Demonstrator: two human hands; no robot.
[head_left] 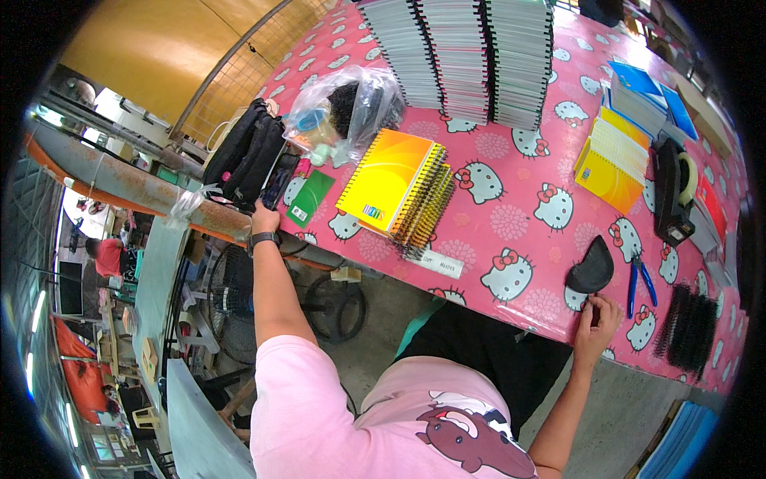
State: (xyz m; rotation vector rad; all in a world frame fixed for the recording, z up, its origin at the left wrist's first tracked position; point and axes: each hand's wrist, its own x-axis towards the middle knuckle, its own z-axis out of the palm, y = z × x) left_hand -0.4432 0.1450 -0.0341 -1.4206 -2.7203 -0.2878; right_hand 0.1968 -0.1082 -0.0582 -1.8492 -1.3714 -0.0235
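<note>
At the table's left edge, my left hand [266,218] is closed on the near end of a dark, flat case [278,180] with a glossy top; part of its grip is hidden. A black zippered bag [243,152] lies just beyond it, and a green booklet [309,198] is to its right. My right hand [600,321] rests on the near table edge with fingers curled, and whatever may be inside them is hidden. Just above that hand sits a black half-round piece [590,265]. Blue-handled pliers [640,286] lie to its right, near a bunch of black binding coils [687,331].
Yellow spiral notebooks [392,184] are stacked at centre left. Behind them stand tall piles of coil-bound books [459,60] and a clear plastic bag [351,112]. Right: yellow covers [613,160], a tape dispenser [673,191]. A standing fan [233,299] is below the left edge.
</note>
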